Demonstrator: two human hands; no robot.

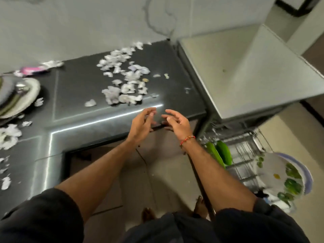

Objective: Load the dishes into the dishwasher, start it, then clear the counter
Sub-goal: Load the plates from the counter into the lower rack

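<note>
We hold both hands out side by side over the near edge of the dark counter (108, 120). The left hand (142, 122) and the right hand (177, 124) have loosely spread, slightly curled fingers and grip nothing.

Just beyond the fingertips lies a scatter of pale peelings (122, 85), thin, dry-looking flakes. We judge them near weightless and soft, hard to pinch singly and easy to blow about. Sweeping them together with flat palms toward the edge should serve better than picking.

Far to the left of the left hand sits a stack of plates (19, 97) with something metallic on top. It is probably heavy, stiff and breakable, so we would lift it by the rims with both hands.

Below and right of the right hand, the dishwasher rack (245, 155) stands pulled out, with green pieces (219, 153) and a patterned plate (287, 179).
</note>
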